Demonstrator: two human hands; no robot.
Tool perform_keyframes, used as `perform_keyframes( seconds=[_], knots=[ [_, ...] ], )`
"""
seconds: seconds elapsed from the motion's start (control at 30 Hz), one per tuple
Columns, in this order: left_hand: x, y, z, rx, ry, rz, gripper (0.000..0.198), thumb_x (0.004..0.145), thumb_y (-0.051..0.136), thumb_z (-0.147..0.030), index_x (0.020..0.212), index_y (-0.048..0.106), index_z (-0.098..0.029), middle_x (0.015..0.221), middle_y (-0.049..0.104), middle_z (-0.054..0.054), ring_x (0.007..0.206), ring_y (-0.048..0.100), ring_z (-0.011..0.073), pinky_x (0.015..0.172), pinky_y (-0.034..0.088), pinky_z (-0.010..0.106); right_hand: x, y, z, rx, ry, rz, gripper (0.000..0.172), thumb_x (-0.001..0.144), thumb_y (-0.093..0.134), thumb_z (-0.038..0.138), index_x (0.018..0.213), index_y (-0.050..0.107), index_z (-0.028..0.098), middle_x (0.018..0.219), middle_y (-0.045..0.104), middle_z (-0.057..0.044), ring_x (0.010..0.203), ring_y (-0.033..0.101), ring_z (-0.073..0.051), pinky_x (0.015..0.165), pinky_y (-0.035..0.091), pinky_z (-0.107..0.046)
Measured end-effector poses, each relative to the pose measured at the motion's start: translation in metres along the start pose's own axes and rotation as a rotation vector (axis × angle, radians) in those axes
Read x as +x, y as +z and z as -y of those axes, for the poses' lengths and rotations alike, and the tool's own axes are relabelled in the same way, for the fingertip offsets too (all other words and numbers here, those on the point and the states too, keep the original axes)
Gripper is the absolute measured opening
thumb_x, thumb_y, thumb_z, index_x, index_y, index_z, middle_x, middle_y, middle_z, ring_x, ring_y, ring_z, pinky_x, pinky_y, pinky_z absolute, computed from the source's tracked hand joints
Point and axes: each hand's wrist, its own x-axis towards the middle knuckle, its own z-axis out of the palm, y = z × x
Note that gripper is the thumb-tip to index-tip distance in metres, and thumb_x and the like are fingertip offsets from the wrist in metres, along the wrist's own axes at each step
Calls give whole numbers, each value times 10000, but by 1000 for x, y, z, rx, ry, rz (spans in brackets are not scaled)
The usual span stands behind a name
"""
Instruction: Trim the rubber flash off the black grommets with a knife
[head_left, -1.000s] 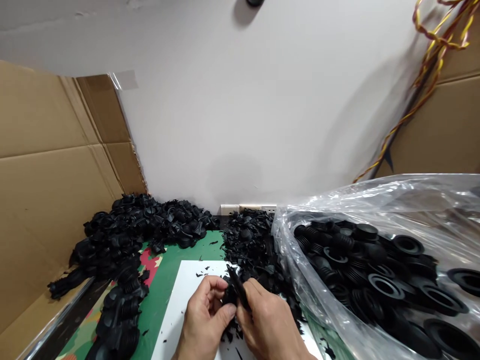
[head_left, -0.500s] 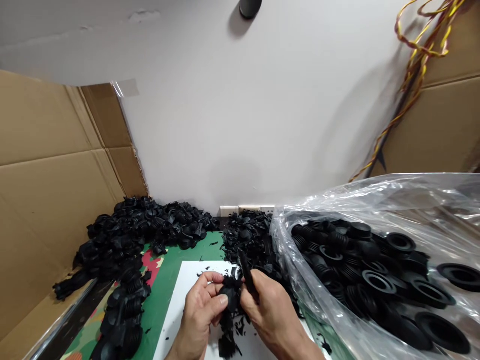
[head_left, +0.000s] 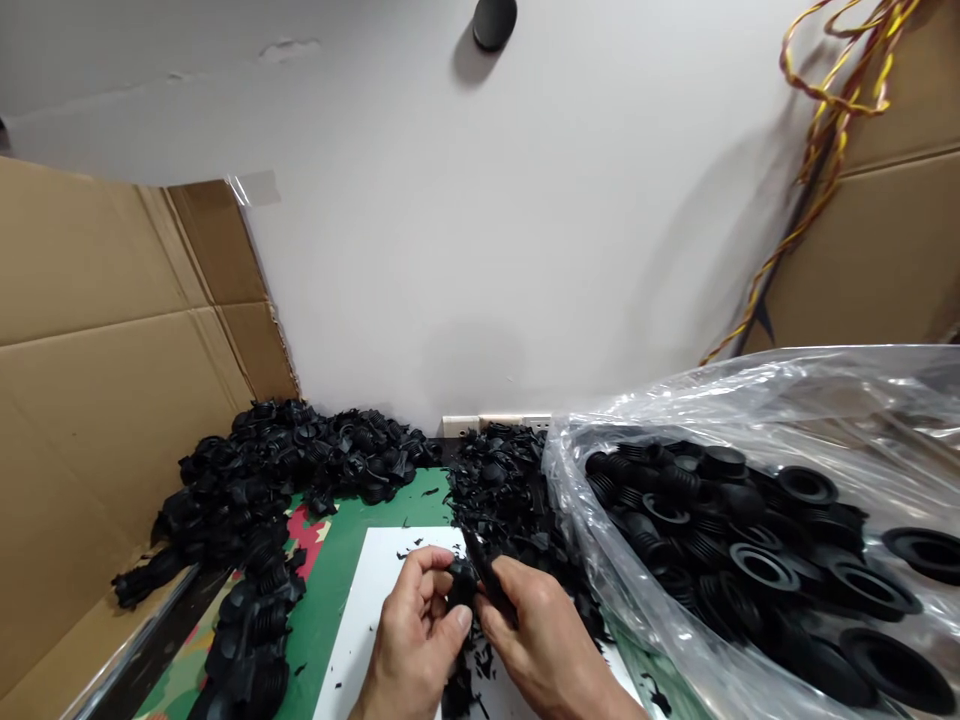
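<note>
My left hand (head_left: pixel 416 630) is closed round a small black rubber part (head_left: pixel 461 582), its thumb and fingers pinching the part's left side. Close beside it on the right, my right hand (head_left: pixel 536 630) grips a dark, slim tool (head_left: pixel 480 562) that points up and away. The tool's lower end is hidden in the fingers, and its type is hard to make out. Both hands are above a white sheet (head_left: pixel 352 640) scattered with black scraps (head_left: pixel 484 660). The sheet lies on a green surface (head_left: pixel 330 590).
Black ribbed rubber parts (head_left: pixel 300 455) are heaped at the left and back. A pile of black shreds (head_left: pixel 502 480) lies behind my hands. At the right a clear plastic bag (head_left: pixel 592 560) holds many black parts. Cardboard (head_left: pixel 97 400) stands on the left; twisted wires (head_left: pixel 825 190) hang at the right.
My left hand has shifted slightly right and turned, its thumb now lower on the rubber part. The tool in my right hand has moved a little left and down. The view has shifted slightly.
</note>
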Motion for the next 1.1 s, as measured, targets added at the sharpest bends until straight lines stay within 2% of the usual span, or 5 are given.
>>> perform_keyframes(
  seconds=[0.33, 0.5, 0.77, 0.97, 1.1],
  knots=[
    [-1, -2, -11, -243, -153, 181, 379, 607, 785, -314, 915, 610, -179, 646, 571, -13, 453, 428, 62, 433, 303, 172, 7, -3, -9, -271, 42, -122, 124, 679, 452, 98, 643, 491, 210, 560, 571, 3, 469, 519, -144, 463, 295, -221],
    [3, -2, -17, -311, -265, 131, 332, 592, 752, -252, 876, 600, -174, 612, 554, -38, 390, 307, 21, 382, 152, 158, 13, -13, -14, 26, 111, -169, 133, 745, 400, 206, 630, 468, 216, 563, 536, 12, 506, 489, -147, 490, 350, -231],
    [8, -4, -12, -409, -296, 24, 281, 634, 700, -216, 888, 585, -185, 626, 573, -62, 327, 290, -10, 360, 159, 148, 8, -9, -5, 499, 239, 48, 193, 767, 489, 300, 620, 513, 177, 568, 459, 43, 552, 408, -124, 509, 323, -227],
    [11, -3, -12, -440, -317, -70, 238, 682, 696, -265, 879, 580, -196, 339, 430, -105, 303, 359, 50, 365, 274, 149, 5, -5, -8, 542, 219, 20, 310, 823, 471, 449, 675, 509, 180, 635, 497, 23, 597, 437, -140, 535, 343, -236],
    [9, 1, -13, -457, -324, -67, 282, 672, 735, -311, 876, 583, -187, 377, 521, -65, 336, 433, 61, 391, 329, 147, 2, 1, 6, 520, 218, 80, 266, 789, 505, 417, 690, 539, 172, 660, 584, -14, 636, 525, -180, 584, 393, -260]
  ],
)
